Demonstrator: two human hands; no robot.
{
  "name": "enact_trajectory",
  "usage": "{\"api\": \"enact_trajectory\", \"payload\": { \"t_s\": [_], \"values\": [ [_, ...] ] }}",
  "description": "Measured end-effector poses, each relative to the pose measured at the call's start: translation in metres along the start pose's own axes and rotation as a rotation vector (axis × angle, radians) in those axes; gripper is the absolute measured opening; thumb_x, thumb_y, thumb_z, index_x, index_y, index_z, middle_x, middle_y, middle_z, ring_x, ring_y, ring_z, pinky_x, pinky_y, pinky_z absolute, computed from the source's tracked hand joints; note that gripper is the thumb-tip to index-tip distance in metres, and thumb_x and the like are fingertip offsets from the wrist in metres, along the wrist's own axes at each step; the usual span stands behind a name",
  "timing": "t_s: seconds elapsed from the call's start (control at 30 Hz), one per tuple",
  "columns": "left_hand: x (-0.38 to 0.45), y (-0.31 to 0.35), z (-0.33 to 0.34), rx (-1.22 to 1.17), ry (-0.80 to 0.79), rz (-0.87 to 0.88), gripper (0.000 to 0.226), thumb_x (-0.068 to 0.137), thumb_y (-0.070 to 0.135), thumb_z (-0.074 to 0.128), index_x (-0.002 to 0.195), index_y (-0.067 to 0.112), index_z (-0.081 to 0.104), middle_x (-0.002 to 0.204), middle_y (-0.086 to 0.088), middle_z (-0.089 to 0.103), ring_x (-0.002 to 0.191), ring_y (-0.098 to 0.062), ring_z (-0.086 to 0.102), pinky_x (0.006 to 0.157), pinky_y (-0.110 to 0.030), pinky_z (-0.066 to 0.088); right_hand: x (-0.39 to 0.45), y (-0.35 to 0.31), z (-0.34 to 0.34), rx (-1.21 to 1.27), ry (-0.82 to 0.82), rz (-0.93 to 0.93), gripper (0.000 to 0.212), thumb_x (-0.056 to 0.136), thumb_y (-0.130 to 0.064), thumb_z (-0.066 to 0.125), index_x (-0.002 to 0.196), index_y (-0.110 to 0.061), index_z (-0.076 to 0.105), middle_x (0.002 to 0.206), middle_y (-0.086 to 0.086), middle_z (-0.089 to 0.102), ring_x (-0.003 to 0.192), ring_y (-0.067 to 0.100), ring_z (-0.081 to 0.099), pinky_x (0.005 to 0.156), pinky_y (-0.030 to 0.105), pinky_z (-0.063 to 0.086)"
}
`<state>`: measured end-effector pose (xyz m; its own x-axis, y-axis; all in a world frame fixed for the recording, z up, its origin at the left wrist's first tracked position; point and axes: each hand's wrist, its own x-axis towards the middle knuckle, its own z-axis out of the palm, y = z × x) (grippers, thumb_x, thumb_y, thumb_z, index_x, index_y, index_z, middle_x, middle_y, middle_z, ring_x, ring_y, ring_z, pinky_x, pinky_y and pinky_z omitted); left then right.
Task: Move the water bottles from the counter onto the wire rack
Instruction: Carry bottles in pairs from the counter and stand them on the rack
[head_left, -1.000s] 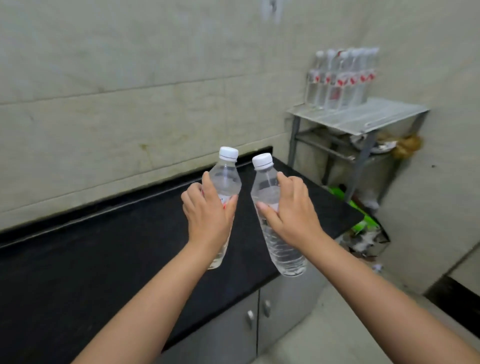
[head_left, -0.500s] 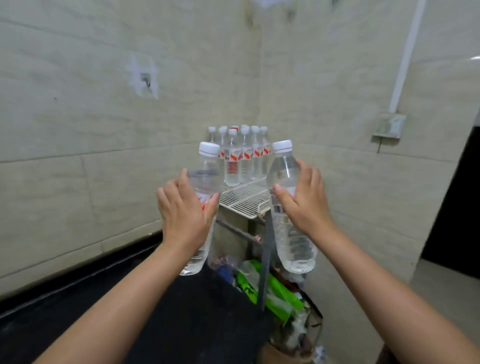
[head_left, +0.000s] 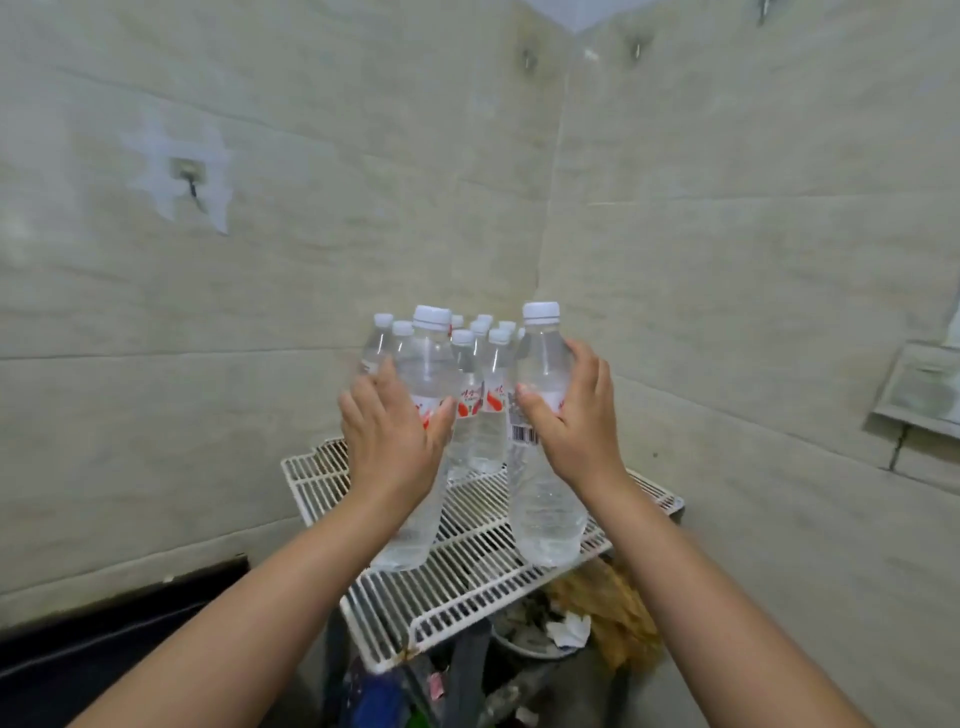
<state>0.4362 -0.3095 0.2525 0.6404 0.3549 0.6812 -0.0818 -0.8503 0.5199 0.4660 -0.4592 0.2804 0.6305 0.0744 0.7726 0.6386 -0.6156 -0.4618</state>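
Observation:
My left hand (head_left: 388, 441) grips a clear water bottle (head_left: 427, 364) with a white cap and red label. My right hand (head_left: 577, 426) grips a second clear bottle (head_left: 545, 514) of the same kind. Both bottles are upright over the white wire rack (head_left: 457, 587), their bases at or just above its front part; I cannot tell whether they touch it. Behind them, at the back of the rack in the wall corner, several more bottles (head_left: 480, 415) stand close together.
The black counter (head_left: 93, 660) edge lies at the lower left. Under the rack sit a bowl (head_left: 530, 644), brown rags (head_left: 618, 618) and coloured clutter. Tiled walls meet in a corner behind the rack. A wall box (head_left: 919, 389) is at the right.
I have moved closer to the rack. Both hands have carried their bottles forward and down over the rack's front part; the counter has slid out to the lower left.

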Motion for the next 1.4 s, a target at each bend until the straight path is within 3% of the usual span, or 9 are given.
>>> {"api": "enact_trajectory", "payload": {
  "t_s": [0.1,0.2,0.33,0.43,0.57,0.73,0.93,1.17,1.4],
  "values": [
    [0.014,0.005,0.044,0.032,0.034,-0.089,0.075,0.089,0.048,0.047,0.142,0.002,0.021,0.13,-0.021,0.037,0.115,-0.032,0.034,0.099,-0.036,0.026,0.026,0.045,0.029,0.105,-0.064,-0.036,0.085,0.066,-0.055,0.045,0.132,-0.001,0.036,0.126,0.018,0.045,0.119,0.029,0.04,0.087,0.015,0.023],
    [0.026,0.007,0.078,0.114,0.072,-0.167,0.083,0.084,0.058,0.042,0.139,-0.002,0.027,0.125,-0.023,0.041,0.111,-0.034,0.038,0.097,-0.04,0.031,0.048,0.081,0.058,0.191,-0.171,-0.035,0.089,0.064,-0.059,0.044,0.131,-0.001,0.036,0.128,0.019,0.044,0.12,0.03,0.041,0.094,0.026,0.03],
    [0.038,0.002,0.109,0.169,0.186,-0.295,0.084,0.075,0.059,0.031,0.127,-0.007,0.041,0.106,-0.03,0.053,0.092,-0.043,0.051,0.081,-0.048,0.044,0.064,0.11,0.097,0.265,-0.283,-0.048,0.07,0.08,-0.033,0.066,0.132,0.001,0.035,0.132,0.019,0.041,0.124,0.03,0.038,0.093,0.022,0.024],
    [0.039,-0.005,0.126,0.168,0.241,-0.358,0.073,0.081,0.065,0.031,0.119,0.003,0.034,0.096,-0.029,0.057,0.082,-0.043,0.056,0.072,-0.047,0.05,0.065,0.119,0.118,0.291,-0.341,-0.071,0.066,0.08,-0.022,0.069,0.13,0.005,0.035,0.129,0.023,0.042,0.122,0.033,0.04,0.094,0.024,0.025],
    [0.038,-0.014,0.134,0.196,0.276,-0.386,0.069,0.077,0.068,0.032,0.121,0.017,0.023,0.108,-0.029,0.053,0.093,-0.043,0.052,0.078,-0.046,0.046,0.071,0.128,0.129,0.268,-0.376,-0.113,0.071,0.076,-0.026,0.072,0.13,0.003,0.035,0.126,0.022,0.043,0.117,0.033,0.044,0.093,0.029,0.034],
    [0.036,-0.015,0.12,0.169,0.079,-0.429,0.078,0.082,0.042,0.061,0.141,0.008,0.022,0.131,-0.02,0.038,0.12,-0.032,0.035,0.101,-0.037,0.031,0.077,0.143,0.114,0.278,-0.452,-0.042,0.074,0.079,-0.032,0.068,0.135,-0.004,0.029,0.134,0.016,0.039,0.119,0.032,0.045,0.097,0.042,0.041],
    [0.06,-0.007,0.088,0.198,0.052,-0.356,0.069,0.087,0.039,0.057,0.141,0.008,0.027,0.138,-0.014,0.038,0.13,-0.028,0.033,0.108,-0.038,0.03,0.11,0.135,0.085,0.233,-0.414,-0.16,0.058,0.083,-0.024,0.064,0.13,-0.001,0.038,0.13,0.017,0.045,0.12,0.028,0.043,0.099,0.035,0.035],
    [0.107,0.01,0.057,0.184,-0.215,-0.172,0.039,0.093,0.016,0.051,0.131,0.008,0.05,0.126,-0.013,0.06,0.114,-0.024,0.055,0.078,-0.02,0.035,0.153,0.113,0.073,0.057,-0.777,-0.433,0.039,0.09,-0.008,0.048,0.129,-0.014,0.051,0.138,0.004,0.049,0.127,0.018,0.043,0.09,0.016,0.026],
    [0.105,0.005,0.058,0.214,-0.079,-0.245,0.034,0.082,0.028,0.067,0.109,0.01,0.059,0.093,-0.004,0.061,0.083,-0.018,0.054,0.075,-0.03,0.044,0.161,0.106,0.064,-0.105,-0.927,-0.502,0.05,0.089,-0.003,0.046,0.136,-0.02,0.042,0.139,0.002,0.048,0.124,0.021,0.045,0.102,0.031,0.037]
  ]
}}
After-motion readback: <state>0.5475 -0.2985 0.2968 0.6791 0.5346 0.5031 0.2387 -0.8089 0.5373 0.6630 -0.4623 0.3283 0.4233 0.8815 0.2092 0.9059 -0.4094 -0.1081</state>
